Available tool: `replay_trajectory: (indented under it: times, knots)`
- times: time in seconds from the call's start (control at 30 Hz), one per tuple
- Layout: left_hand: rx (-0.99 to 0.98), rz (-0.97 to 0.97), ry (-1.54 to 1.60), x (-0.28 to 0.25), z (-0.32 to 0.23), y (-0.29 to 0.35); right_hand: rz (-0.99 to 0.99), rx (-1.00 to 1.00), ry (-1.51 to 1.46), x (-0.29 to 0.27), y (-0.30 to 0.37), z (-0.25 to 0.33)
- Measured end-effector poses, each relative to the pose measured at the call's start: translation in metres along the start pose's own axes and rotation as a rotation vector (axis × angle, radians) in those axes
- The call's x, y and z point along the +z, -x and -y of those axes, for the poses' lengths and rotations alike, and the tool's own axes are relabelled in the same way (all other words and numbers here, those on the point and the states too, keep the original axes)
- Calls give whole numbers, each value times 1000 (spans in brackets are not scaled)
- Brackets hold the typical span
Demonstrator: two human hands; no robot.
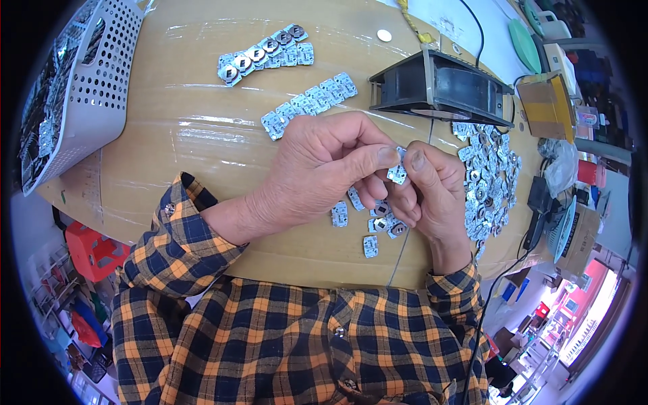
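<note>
Under the head camera, at the middle of the brown tabletop point(202, 145), we see dark print along a carton point(586, 236) at the far right, and marks too small for us to read on the little pale boards. Between our two hands sits one small circuit board point(397, 174), raised over the table and tilted, its pale face partly showing. It lies below the tip of our left thumb and just left of our right thumb. Our left hand point(314, 165) pinches its upper part between thumb and forefinger, with no gap left there. Our right hand point(439, 179) has its thumb close by the board's right edge and its other fingers curled below; whether they grip it we cannot tell. Beneath our hands lie several loose boards point(339, 214), while a scattered heap of boards point(489, 179) spreads to the right, near a black fan-like unit point(439, 81). Beyond our left hand lies a slanting row of joined boards point(310, 102).
</note>
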State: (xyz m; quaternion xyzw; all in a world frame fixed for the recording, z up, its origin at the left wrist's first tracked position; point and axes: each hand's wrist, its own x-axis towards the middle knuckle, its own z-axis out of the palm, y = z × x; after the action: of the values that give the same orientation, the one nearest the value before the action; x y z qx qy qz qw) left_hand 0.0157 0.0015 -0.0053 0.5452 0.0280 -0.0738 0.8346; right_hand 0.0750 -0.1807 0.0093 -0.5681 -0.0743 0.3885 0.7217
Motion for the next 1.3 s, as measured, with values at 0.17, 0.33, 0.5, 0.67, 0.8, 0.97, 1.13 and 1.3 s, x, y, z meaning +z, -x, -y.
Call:
replay_trajectory:
  times: [0.17,0.33,0.5,0.67,0.8,0.97,1.13,1.3]
  knots:
    - [-27,-20,24,1,2,-3,-39,-5,-25,1,-3,-2]
    - [280,-51,-203,3,8,0,-66,-67,70,1,-5,-4]
    - [342,-35,-370,1,6,2,-99,-50,99,2,-4,-3]
    - [500,-4,-717,-1,10,2,-219,-148,480,-4,-1,4]
    - [642,116,-991,1,4,7,-395,-255,523,-7,-2,4]
    - [763,-342,-1412,-26,-7,-13,-361,-290,568,-10,-2,-1]
    - [638,-359,-1565,-35,-17,-15,-328,-273,627,-6,0,-1]
    - [445,-253,-1294,-32,-19,0,-207,-222,666,-3,1,2]
